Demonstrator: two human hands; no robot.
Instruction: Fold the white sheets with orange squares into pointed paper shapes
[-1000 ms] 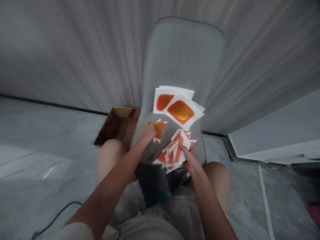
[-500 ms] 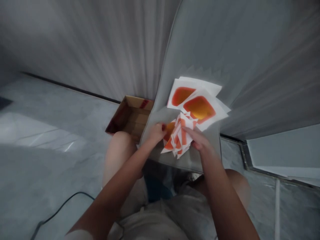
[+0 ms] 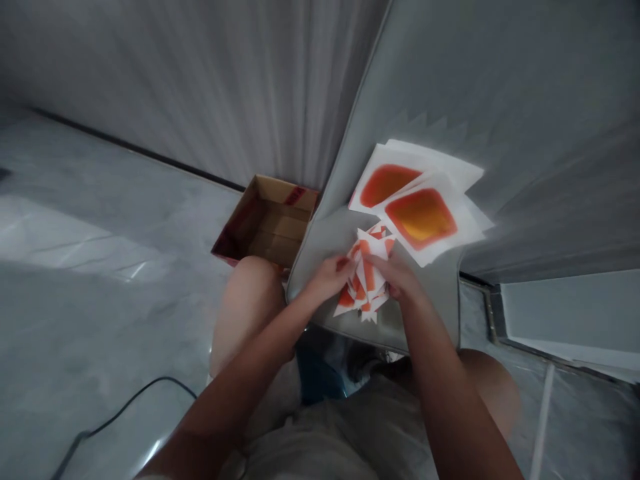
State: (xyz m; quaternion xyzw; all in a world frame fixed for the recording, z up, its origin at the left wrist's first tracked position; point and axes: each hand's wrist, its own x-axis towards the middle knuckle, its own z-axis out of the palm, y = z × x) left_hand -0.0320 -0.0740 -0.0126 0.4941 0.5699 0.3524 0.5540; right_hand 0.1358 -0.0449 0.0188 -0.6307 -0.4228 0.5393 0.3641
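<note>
Between my hands is a folded paper piece [image 3: 369,277], white with orange-red patches and many pointed, jagged edges. My right hand [image 3: 399,275] grips its right side, thumb lying across the front. On the opposite side my left hand [image 3: 333,277] has its fingers closed at the paper's left edge, pinching it. Just beyond lie white paper sheets [image 3: 467,170], fanned over each other, with a rounded orange-red and yellow print [image 3: 423,217] on the top one. Everything rests on or just over a grey padded seat [image 3: 325,243]; whether the folded piece touches it I cannot tell.
An open cardboard box [image 3: 280,230] stands on the floor left of the seat, beside my left knee [image 3: 253,287]. Grey curtain-like fabric [image 3: 240,87] rises behind it. A dark cable [image 3: 135,397] curves over the floor at lower left. Something blue [image 3: 320,380] is under the seat.
My left hand has moved in to the folded paper, and the orange flap that stuck out at its left no longer shows. My right hand keeps its grip. The view has shifted slightly.
</note>
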